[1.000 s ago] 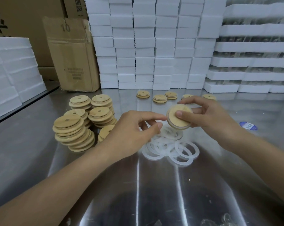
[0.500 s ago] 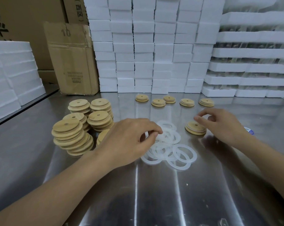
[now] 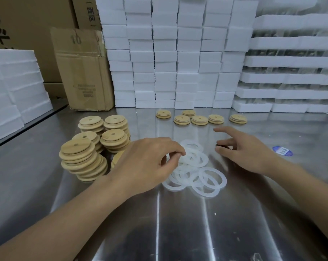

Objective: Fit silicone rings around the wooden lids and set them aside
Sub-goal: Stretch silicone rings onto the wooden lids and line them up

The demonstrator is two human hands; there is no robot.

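Steel worktop (image 3: 178,232): bare, streaked with reflections along its near edge; both forearms reach in over it.
Left hand (image 3: 146,162): near the middle of the worktop, fingers curled, thumb and forefinger pinching one silicone ring (image 3: 167,157) at the left side of the ring pile.
Ring pile (image 3: 199,176): loose translucent white rings overlapping flat on the steel, between the two hands.
Right hand (image 3: 247,153): just right of the pile, apart from the left hand, fingers spread and slack, gripping nothing; whether the fingertips touch the steel cannot be told.
Lid stacks (image 3: 80,157): unringed wooden lids in leaning columns left of the left hand, each lid with a small centre hole.
Blue sticker (image 3: 282,150): flat on the worktop towards its right edge.
Set-aside lids (image 3: 199,120): six lying singly in a loose row near the far edge, well apart from the stacks.
Cardboard box (image 3: 84,72): upright at the far left corner.
Foam blocks (image 3: 178,53): white, walled up along the far edge.
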